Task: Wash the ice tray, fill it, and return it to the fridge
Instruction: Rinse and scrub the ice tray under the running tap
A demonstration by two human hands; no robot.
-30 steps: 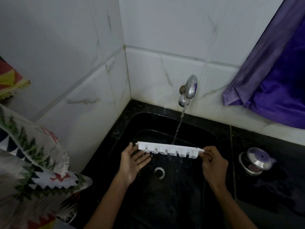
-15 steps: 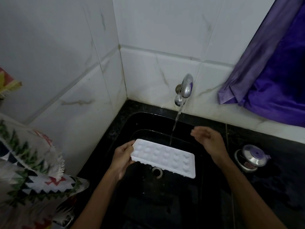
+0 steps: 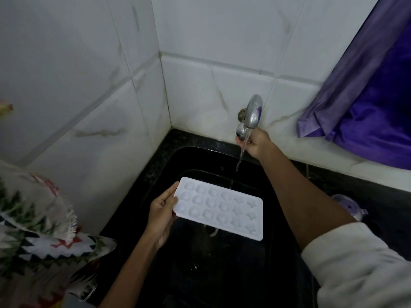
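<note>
A white ice tray [image 3: 220, 207] with several star and shell shaped cells is held over the black sink [image 3: 222, 274], cells facing up and tilted toward me. My left hand [image 3: 161, 215] grips its left short end. My right hand [image 3: 255, 143] is up at the steel tap [image 3: 252, 115], fingers closed around the tap's lower end. A thin stream of water [image 3: 239, 162] runs down from the tap and passes just behind the tray's far edge.
White marble tiles form the corner behind the sink. A purple curtain [image 3: 367, 107] hangs at the right. A small steel lidded pot [image 3: 347, 206] sits on the black counter, partly behind my right arm. Patterned cloth [image 3: 33, 230] lies at the left.
The tray went from being held edge-on by both hands to lying cells-up in my left hand alone. My right hand let go and rose to the tap.
</note>
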